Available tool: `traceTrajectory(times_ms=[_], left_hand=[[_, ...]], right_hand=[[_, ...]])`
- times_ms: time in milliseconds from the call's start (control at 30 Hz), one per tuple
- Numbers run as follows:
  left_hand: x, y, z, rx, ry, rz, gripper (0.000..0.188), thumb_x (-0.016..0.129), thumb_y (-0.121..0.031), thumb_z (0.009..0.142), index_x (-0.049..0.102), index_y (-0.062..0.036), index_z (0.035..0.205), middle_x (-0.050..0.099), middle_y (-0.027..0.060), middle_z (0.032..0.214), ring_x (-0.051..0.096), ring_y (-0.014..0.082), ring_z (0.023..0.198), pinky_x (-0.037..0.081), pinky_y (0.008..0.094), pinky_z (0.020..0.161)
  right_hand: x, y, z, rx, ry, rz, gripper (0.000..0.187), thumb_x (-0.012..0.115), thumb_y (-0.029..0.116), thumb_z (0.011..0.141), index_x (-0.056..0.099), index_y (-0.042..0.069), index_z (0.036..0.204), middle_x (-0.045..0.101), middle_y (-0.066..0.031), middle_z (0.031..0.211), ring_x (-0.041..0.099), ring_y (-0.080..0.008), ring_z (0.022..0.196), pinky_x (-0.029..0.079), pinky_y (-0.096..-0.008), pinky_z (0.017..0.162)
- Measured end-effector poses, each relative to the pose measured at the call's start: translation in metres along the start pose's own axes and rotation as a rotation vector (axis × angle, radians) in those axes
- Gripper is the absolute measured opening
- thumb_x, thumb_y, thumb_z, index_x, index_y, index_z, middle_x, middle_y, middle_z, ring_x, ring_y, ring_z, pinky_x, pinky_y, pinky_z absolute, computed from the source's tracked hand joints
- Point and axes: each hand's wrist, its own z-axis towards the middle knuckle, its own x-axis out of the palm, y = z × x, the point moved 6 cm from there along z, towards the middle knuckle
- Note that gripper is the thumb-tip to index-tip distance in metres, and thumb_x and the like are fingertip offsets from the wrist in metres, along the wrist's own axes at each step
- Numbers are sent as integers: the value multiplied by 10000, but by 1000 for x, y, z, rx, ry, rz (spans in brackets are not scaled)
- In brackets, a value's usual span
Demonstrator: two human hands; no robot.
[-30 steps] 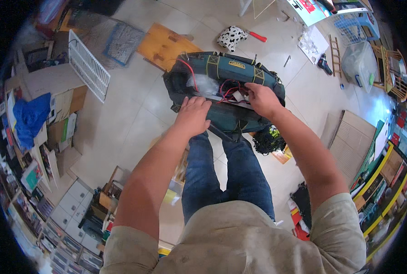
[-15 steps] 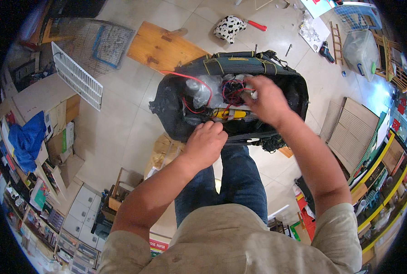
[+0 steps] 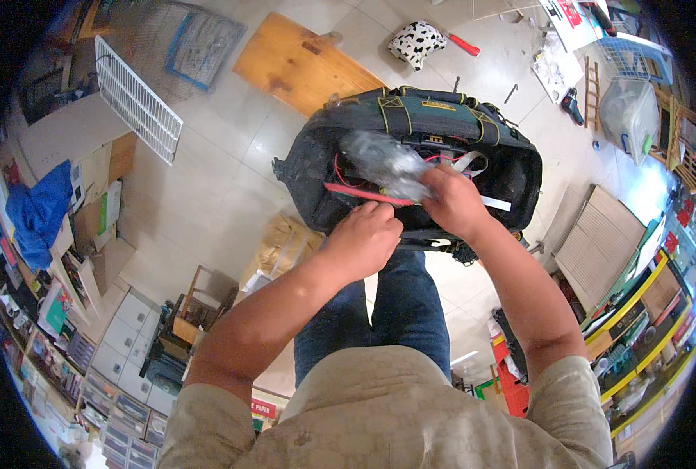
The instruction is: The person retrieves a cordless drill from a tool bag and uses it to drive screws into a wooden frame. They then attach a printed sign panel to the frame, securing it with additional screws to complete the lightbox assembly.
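Observation:
Between my legs and the wooden board, a dark tool bag (image 3: 328, 129) with yellow trim gapes wide. My left hand (image 3: 364, 238) is closed over its near rim, fingertips inside and hidden. My right hand (image 3: 453, 202) reaches into the bag, closed on a crumpled clear plastic bag (image 3: 383, 160) that is smeared by motion. A flat red strip (image 3: 364, 193) runs from near my left fingers to beside my right hand. A white ring-shaped roll (image 3: 473, 162) and a white strip (image 3: 495, 203) show to the right of that hand, within the tool bag.
A wooden board (image 3: 305, 66) lies beyond the tool bag on the tiled floor. Farther off are a black-and-white spotted cloth item (image 3: 417, 44), a red-handled tool (image 3: 464, 44) and a drill (image 3: 572, 106). A white wire rack (image 3: 139, 98) stands left; cardboard (image 3: 602, 242) leans right.
My right hand has moved toward me within the tool bag and now grips the clear plastic bag. The yellow tool is no longer visible; the red strip now shows. My left hand stays at the rim.

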Motion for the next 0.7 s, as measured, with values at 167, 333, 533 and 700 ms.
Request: traceTrajectory(times_ms=[167,333,533,700], left_hand=[[4,19,6,-109,139,-137,254,655,-269,886,693,-33,972,631,157,967,597,362,975,484,450,897],[4,30,9,-104,228,-148,283,673,-284,875,691,-35,1009,639,170,990,597,376,999,480,455,912],[9,4,7,-53,267,-52,130,622,-125,833,653,-24,910,604,163,966,580,371,978,488,459,887],[-1,-18,5,55,205,75,111,561,-80,813,641,-23,866,589,148,967,582,335,985,498,448,879]], right_hand=[[-10,-22,-32,88,57,30,345,660,-34,698,670,36,1036,624,-171,1029,614,-386,1008,516,-438,856],[-8,-28,-35,149,80,60,308,646,-12,701,697,58,997,635,-175,1050,624,-387,998,517,-446,877],[-24,9,-21,-250,-7,-151,335,727,48,623,699,28,956,576,-196,1262,527,-414,1197,441,-464,1033],[20,27,59,-227,143,-203,483,751,147,690,609,42,1140,557,-211,1300,520,-409,1233,431,-467,1045]])
